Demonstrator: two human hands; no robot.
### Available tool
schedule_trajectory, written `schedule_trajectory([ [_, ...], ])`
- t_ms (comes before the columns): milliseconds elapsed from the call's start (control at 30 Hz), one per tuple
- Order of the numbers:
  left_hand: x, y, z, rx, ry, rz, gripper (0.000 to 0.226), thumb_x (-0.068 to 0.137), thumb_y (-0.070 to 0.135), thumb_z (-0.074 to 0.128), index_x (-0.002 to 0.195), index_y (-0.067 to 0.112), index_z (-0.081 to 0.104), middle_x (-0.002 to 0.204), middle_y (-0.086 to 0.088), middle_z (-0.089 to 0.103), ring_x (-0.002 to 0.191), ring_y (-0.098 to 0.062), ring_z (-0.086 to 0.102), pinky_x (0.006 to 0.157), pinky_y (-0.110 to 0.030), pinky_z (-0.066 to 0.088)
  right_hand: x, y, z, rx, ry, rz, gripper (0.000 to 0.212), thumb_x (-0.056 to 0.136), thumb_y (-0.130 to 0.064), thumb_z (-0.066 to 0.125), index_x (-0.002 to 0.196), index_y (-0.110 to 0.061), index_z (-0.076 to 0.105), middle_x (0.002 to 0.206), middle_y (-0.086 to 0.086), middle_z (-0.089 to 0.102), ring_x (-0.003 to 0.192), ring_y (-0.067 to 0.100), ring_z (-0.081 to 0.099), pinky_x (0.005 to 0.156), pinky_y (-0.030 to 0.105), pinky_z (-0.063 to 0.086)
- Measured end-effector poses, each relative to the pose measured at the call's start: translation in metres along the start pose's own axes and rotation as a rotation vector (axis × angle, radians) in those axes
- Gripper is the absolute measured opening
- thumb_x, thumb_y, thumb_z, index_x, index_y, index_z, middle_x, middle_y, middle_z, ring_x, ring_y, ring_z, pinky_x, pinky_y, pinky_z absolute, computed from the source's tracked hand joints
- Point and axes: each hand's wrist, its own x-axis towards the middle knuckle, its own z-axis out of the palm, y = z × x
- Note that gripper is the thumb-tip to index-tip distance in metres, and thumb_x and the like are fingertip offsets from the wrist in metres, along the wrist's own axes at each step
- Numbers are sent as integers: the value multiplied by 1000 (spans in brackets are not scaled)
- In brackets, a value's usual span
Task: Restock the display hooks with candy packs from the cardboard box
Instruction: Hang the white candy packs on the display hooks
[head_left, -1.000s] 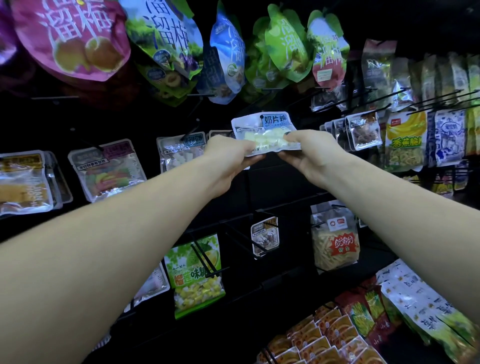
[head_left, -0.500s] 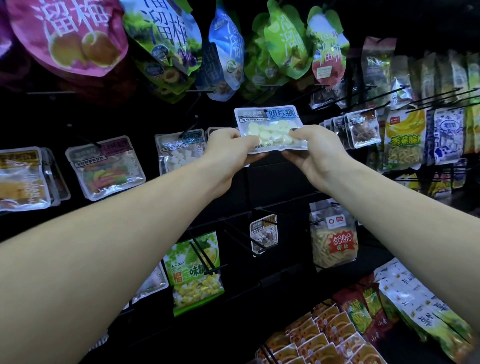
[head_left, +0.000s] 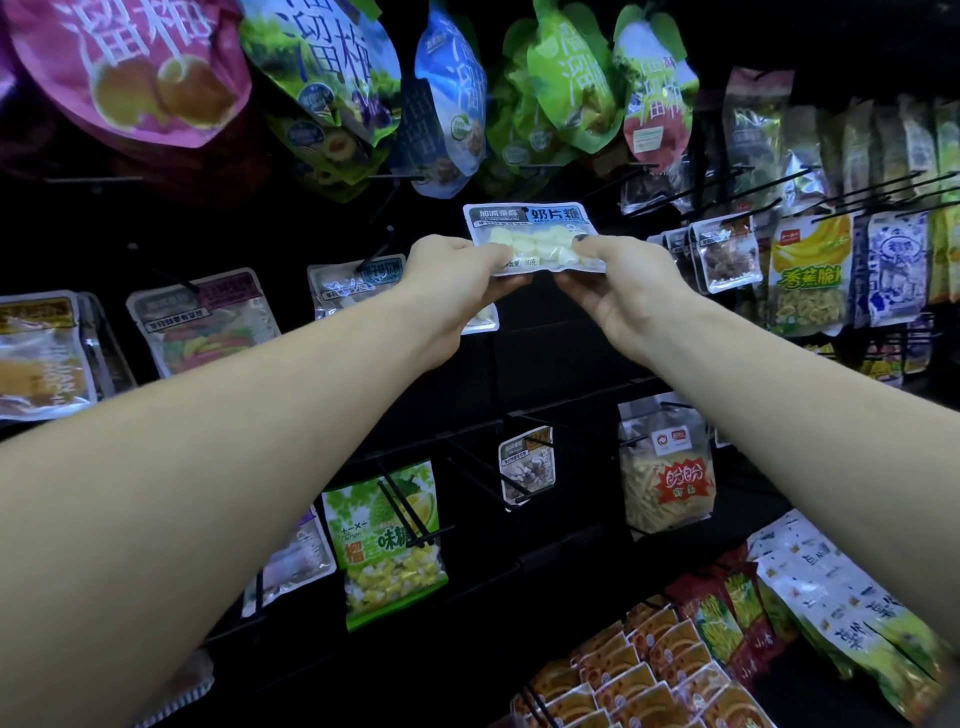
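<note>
Both hands gripped one candy pack (head_left: 532, 236), raised before the dark hook wall: left hand (head_left: 457, 283) pinching its lower left edge, right hand (head_left: 626, 291) clamping the lower right. It looked light, soft and slick, the loose pieces shifting inside; the stiffer sealed rim seemed the best hold, leaving the top clear for a hook. One pack was held; no box was visible.

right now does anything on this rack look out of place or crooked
Nothing stands out. The hanging packs sit normally on their hooks; the only loose one is the white candy pack, held level between the left hand and right hand.
</note>
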Motion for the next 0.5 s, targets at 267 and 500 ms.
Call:
schedule_trajectory([
  [267, -1, 1, -2, -44, 4, -30, 8, 98, -6, 61, 97, -7, 69, 101, -13, 77, 77, -17, 80, 85, -24, 64, 2, 0, -1, -17, -7, 18, 24, 96, 5, 57, 119, 9, 64, 115, 21, 73, 89, 24, 75, 66, 26, 60],
  [500, 2, -2, -4, -38, 15, -34, 9, 97, -7, 61, 99, -9, 69, 102, -13, 76, 76, -18, 80, 84, -24, 64, 6, 4, -2, -20, -17, 23, 23, 97, 5, 58, 119, 10, 64, 116, 21, 73, 91, 25, 75, 67, 26, 60],
])
